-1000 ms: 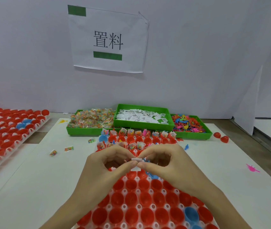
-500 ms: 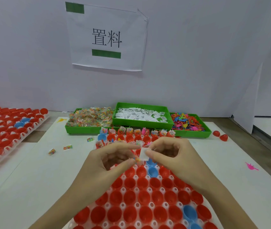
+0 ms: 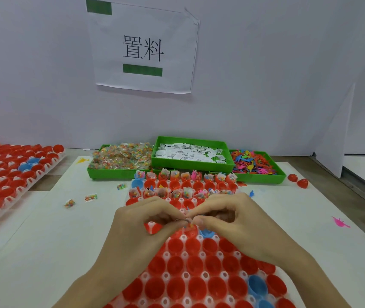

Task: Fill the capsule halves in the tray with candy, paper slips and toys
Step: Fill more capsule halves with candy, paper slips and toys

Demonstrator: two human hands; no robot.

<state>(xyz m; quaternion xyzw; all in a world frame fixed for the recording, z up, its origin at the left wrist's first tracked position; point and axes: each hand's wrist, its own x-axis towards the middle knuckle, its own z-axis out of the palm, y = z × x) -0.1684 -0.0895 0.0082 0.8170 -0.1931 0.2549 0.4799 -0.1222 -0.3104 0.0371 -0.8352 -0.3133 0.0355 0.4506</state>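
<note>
you are bringing both hands together over the middle of the white tray of capsule halves on the tabletop. your left hand is curling its fingers with thumb and forefinger pinching a small candy packet, and your right hand is pinching the same packet from the other side, fingertips meeting just above a red half. most halves near you are sitting open and bare, mostly red with a few blue, while the far rows are already holding candy, paper slips and toys. behind the tray three green bins are standing side by side: the candy bin on the left, the paper slip bin in the middle, the toy bin on the right. loose candy packets are lying on the tabletop left of the tray, and a second tray is sitting far left.
</note>
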